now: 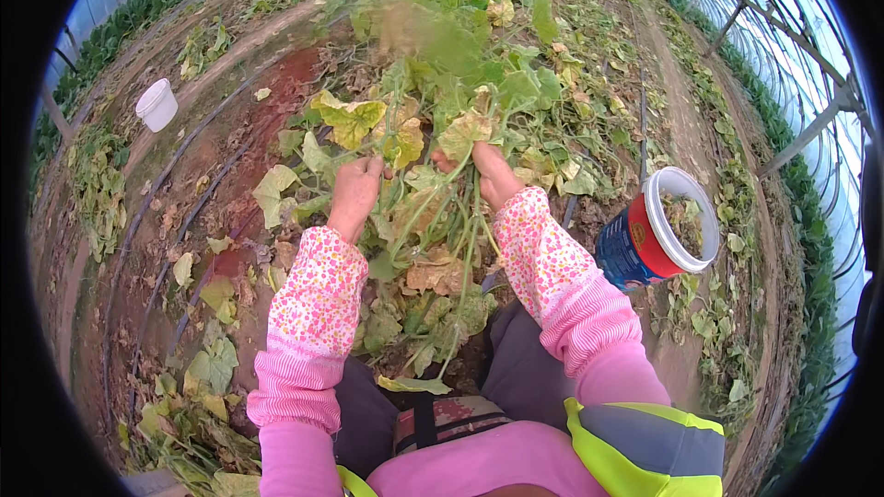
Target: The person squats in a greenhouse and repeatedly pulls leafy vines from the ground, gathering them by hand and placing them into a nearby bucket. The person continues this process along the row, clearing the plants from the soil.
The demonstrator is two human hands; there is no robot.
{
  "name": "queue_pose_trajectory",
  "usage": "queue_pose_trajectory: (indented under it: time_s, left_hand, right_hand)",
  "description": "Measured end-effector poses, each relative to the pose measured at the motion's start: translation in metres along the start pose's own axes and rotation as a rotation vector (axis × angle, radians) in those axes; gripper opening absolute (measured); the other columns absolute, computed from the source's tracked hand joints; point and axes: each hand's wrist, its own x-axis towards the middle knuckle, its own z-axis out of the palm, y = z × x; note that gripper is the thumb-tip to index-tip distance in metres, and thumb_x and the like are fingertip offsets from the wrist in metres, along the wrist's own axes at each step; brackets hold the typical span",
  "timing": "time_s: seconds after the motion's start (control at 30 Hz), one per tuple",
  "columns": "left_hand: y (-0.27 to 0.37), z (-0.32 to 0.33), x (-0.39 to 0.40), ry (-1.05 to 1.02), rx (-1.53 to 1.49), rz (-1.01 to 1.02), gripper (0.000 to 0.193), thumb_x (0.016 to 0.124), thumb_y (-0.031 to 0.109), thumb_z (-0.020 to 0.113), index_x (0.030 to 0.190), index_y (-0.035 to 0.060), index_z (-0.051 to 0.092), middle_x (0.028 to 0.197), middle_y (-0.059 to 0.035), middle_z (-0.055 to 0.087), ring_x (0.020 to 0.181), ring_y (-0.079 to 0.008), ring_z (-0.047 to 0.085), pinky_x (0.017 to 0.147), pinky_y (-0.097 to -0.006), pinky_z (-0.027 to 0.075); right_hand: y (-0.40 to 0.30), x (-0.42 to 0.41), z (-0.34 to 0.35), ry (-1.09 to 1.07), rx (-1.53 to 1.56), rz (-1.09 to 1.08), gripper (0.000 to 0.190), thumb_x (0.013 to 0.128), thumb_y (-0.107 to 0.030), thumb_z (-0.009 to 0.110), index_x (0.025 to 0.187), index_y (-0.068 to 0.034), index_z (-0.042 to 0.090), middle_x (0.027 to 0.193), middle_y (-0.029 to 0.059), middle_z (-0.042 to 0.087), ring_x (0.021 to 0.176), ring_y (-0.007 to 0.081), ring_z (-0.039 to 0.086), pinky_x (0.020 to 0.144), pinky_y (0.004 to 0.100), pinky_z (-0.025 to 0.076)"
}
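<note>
My left hand [359,190] pinches a thin green vine stem beside a yellowing leaf [349,117]. To the right, my right hand [487,169] is closed around a bunch of vine stems [466,221] just below a pale, dried leaf [466,132]; its fingers are partly hidden by leaves. The stems trail down towards my knees, with a brown withered leaf [438,273] among them. Both forearms wear pink floral sleeve covers.
An open red and blue plastic bucket [639,238] with plant matter inside leans at the right. A white bucket [157,107] lies tilted at the far left. Drip hoses [155,186] run along the soil. Metal greenhouse posts [804,138] stand at the right; cut vines lie at lower left.
</note>
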Motion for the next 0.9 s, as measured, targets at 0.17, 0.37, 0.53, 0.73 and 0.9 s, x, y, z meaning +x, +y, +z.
queue_pose_trajectory:
  time_s: [0.17,0.37,0.53,0.73,0.9]
  left_hand:
    - [-0.005,0.036,-0.022,0.005,0.354,0.224,0.039,0.09,0.03,0.05,0.082,-0.0046,0.066,0.077,-0.0274,0.063,0.074,-0.0418,0.061,0.069,-0.0451,0.045]
    - [0.021,0.045,-0.053,-0.133,0.389,0.197,0.036,0.09,0.03,0.052,0.084,-0.0033,0.065,0.08,-0.0291,0.062,0.081,-0.0444,0.061,0.072,-0.0497,0.045]
    - [0.018,0.049,-0.095,-0.096,0.571,0.3,0.033,0.09,0.027,0.053,0.08,-0.004,0.061,0.075,-0.0279,0.06,0.074,-0.0444,0.06,0.066,-0.0496,0.044]
    - [-0.011,-0.028,-0.059,0.06,-0.098,0.041,0.034,0.096,0.029,0.051,0.08,0.0015,0.064,0.051,0.005,0.039,0.043,-0.0076,0.033,0.044,-0.0266,0.024]
    - [-0.013,-0.049,-0.051,0.15,-0.496,-0.24,0.03,0.096,0.027,0.052,0.092,-0.0005,0.062,0.055,0.0014,0.046,0.046,-0.0084,0.039,0.042,-0.0285,0.025]
  right_hand:
    - [0.047,0.046,0.022,-0.303,0.278,0.017,0.028,0.099,-0.018,0.039,0.112,-0.001,0.057,0.101,0.0094,0.066,0.086,0.0218,0.067,0.071,0.0363,0.058]
    - [0.06,0.083,0.024,-0.154,0.268,-0.027,0.025,0.096,-0.015,0.041,0.106,0.0,0.058,0.092,0.0103,0.065,0.077,0.0234,0.065,0.066,0.0368,0.057]
    - [0.062,0.08,0.027,-0.059,0.24,-0.062,0.022,0.095,-0.015,0.043,0.103,0.0,0.057,0.089,0.0112,0.063,0.074,0.0246,0.065,0.062,0.0385,0.056]
    - [0.037,0.049,0.041,0.057,0.313,-0.079,0.02,0.095,-0.013,0.047,0.101,0.003,0.056,0.084,0.0145,0.062,0.066,0.0276,0.064,0.056,0.0432,0.056]
    - [0.046,-0.055,0.075,-0.425,0.161,-0.281,0.023,0.09,-0.006,0.061,0.11,0.003,0.057,0.1,0.0115,0.065,0.08,0.0202,0.066,0.066,0.0338,0.056]
